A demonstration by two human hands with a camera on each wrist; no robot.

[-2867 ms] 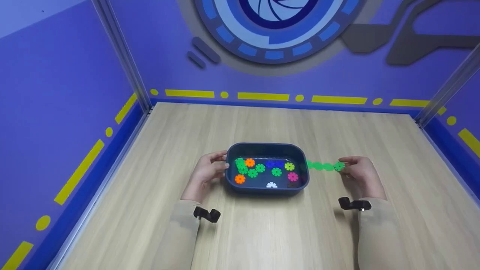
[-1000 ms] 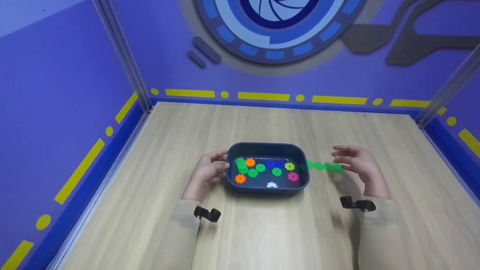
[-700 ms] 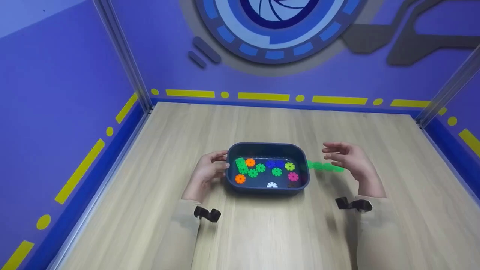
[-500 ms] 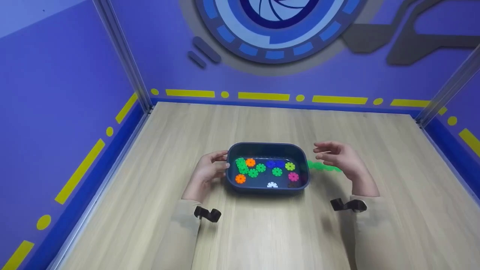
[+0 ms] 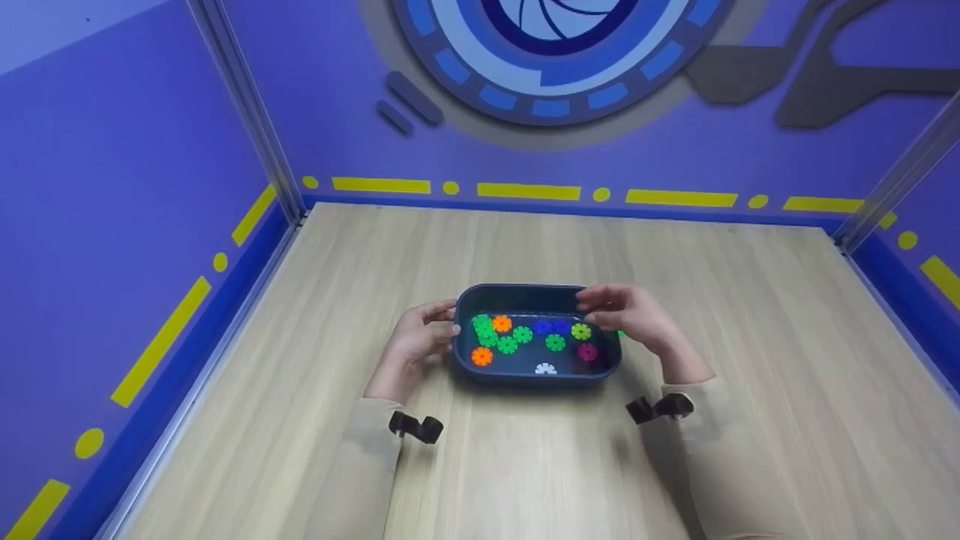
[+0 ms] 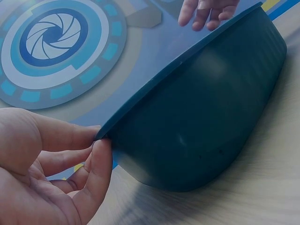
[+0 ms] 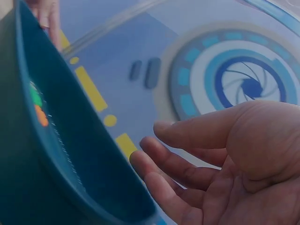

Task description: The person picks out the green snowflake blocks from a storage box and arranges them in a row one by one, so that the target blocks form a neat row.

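Note:
A dark plastic bin [image 5: 536, 379] stands on the table, holding toothed snowflake discs: green [image 5: 523, 334], orange [image 5: 481, 356], blue [image 5: 561, 326], yellow [image 5: 580, 331], pink [image 5: 587, 352] and white [image 5: 546, 369]. My left hand [image 5: 411, 337] pinches its left rim between thumb and fingers, plain in the left wrist view. Over the bin's right end hovers my right hand [image 5: 637, 315], fingers loosely bent and holding nothing, as the right wrist view confirms. Just a bit of the green disc chain [image 5: 622, 333] shows beside the bin; my right hand hides the rest.
The wooden table [image 5: 375, 255] spreads around the bin. Blue panels with yellow marks [image 5: 529, 191] close off the back and both sides. A metal post [image 5: 240, 90] stands in the back left corner. Each sleeve carries a black clip [image 5: 415, 427].
My right hand let go of the green chain's right end, rose, and moved left over the bin. The chain lies on the table. My left hand kept its grip on the rim.

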